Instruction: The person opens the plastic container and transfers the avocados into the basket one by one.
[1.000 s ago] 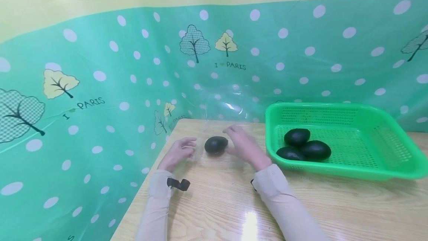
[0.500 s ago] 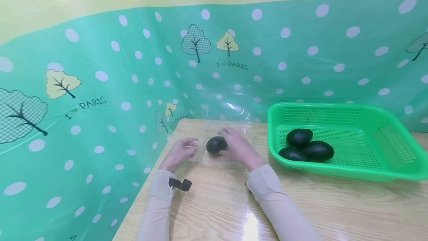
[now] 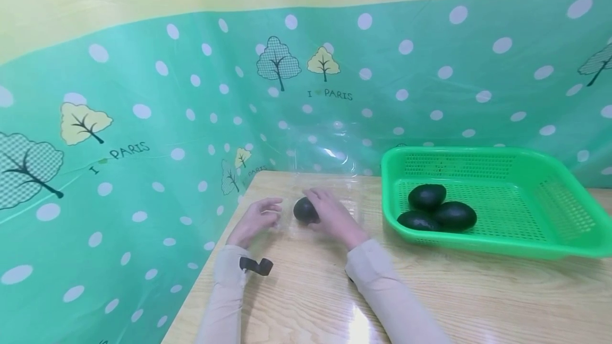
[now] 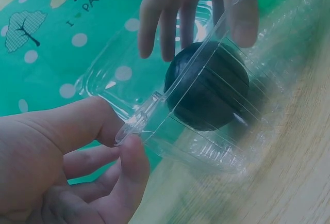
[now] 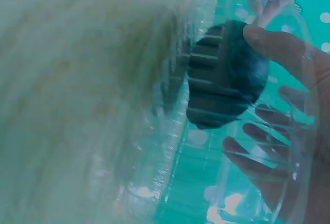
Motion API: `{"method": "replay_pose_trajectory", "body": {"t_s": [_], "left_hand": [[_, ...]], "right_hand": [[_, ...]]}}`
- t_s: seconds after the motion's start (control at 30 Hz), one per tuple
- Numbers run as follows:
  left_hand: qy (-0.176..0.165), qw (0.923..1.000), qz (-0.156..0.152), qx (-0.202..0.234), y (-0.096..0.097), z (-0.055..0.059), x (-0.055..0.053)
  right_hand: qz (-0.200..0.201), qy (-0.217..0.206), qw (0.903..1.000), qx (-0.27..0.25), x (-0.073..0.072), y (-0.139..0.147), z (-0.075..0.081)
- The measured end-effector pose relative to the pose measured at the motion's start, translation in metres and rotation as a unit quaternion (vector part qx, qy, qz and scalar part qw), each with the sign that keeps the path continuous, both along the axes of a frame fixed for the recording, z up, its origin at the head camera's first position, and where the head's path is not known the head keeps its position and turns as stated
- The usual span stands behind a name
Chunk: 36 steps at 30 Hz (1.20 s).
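A dark avocado [image 3: 302,210] lies inside a clear plastic clamshell container [image 3: 351,187], whose lid stands up at the back. My left hand [image 3: 253,221] is at the container's left side; in the left wrist view its thumb and forefinger pinch the clear rim [image 4: 135,123]. My right hand [image 3: 332,218] reaches over the container's right side to the avocado and partly covers it in the head view. Seen from the right wrist, the thumb [image 5: 268,41] is right at the avocado's skin, while the other fingers spread out, fairly straight, beside it.
To the right stands a green plastic basket [image 3: 550,246] with three dark avocados [image 3: 454,215] at its left end. A wooden table [image 3: 306,291] lies beneath everything. Green dotted cloth [image 3: 191,94] hangs close behind and along the left side.
My right hand has moved left from the avocado's right side and now covers more of it. The left hand and the container have hardly moved.
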State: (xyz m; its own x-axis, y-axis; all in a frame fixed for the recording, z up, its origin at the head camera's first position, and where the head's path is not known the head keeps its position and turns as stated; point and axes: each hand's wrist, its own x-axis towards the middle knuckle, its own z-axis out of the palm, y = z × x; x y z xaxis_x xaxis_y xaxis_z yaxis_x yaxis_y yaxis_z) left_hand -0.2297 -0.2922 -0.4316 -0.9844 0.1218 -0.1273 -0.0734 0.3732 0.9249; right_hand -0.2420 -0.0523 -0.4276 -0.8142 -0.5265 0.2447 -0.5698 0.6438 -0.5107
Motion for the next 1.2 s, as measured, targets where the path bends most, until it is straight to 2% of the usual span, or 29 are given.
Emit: {"method": "replay_pose_trajectory", "body": {"t_s": [0.43,0.87,1.2], "left_hand": [[0.001,1.0,0.002,0.002,-0.003,-0.002,-0.001],[-0.001,1.0,0.0,0.005,-0.002,-0.002,0.0],[0.0,0.9999,-0.001,0.011,-0.002,-0.002,0.001]], "right_hand": [[0.013,-0.006,0.9999,0.007,0.001,-0.004,-0.003],[-0.001,-0.031,0.9995,-0.002,-0.007,-0.005,-0.007],[-0.012,-0.02,0.9996,-0.013,-0.01,-0.005,-0.007]]}}
